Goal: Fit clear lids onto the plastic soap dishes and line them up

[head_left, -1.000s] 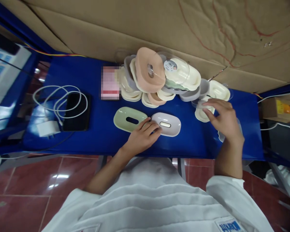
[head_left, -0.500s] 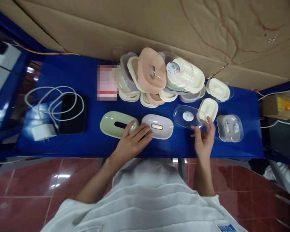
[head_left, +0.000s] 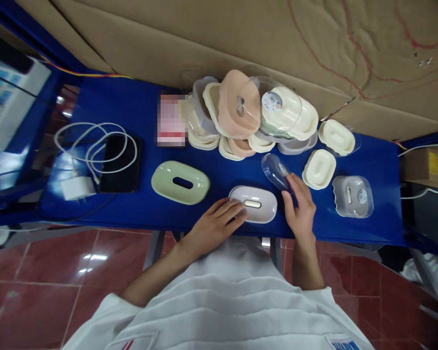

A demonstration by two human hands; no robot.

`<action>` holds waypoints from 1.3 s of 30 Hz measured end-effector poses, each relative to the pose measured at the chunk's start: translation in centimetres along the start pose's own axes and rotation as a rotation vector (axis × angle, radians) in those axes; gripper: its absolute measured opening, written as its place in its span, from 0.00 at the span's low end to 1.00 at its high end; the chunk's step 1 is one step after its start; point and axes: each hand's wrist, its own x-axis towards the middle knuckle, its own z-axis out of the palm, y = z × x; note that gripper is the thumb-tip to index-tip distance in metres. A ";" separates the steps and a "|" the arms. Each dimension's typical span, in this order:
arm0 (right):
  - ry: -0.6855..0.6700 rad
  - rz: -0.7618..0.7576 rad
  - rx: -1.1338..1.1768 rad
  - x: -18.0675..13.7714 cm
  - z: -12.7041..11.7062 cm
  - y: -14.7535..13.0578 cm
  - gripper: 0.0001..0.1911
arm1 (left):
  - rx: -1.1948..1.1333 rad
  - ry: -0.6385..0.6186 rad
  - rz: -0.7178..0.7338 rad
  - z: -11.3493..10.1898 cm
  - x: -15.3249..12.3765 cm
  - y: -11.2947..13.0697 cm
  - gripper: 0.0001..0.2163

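My left hand has its fingers closed over the left end of a lilac soap dish, an oval tray with a pale insert in its middle slot. In my right hand is a clear plastic lid with a round sticker, tilted and gripped at its right end between thumb and fingers. To the left of the lilac dish lies a green soap dish with an open slot. A cream soap dish rests to the right of the lid. Farther right sits a lidded lilac dish.
A pile of peach and cream dishes with clear lids stands along the back against cardboard. Another cream dish lies at back right. On the left are a black phone, a white charger and its coiled cable.
The lilac dish has moved toward me and slightly right with my left hand, away from the green dish. The clear lid has turned and tilted in my right hand. The view has shifted slightly.
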 end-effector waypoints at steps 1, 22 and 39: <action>0.000 -0.007 0.026 -0.3 -0.1 -0.4 0.27 | -0.017 0.025 -0.021 0.3 -0.3 -0.1 0.16; -0.105 -0.270 0.034 -5.6 2.6 -3.9 0.34 | -0.124 0.200 -0.223 0.5 -0.5 -1.7 0.30; -0.224 -0.298 0.071 -3.8 2.6 -3.1 0.44 | -0.306 0.210 -0.227 1.5 -1.2 -2.3 0.24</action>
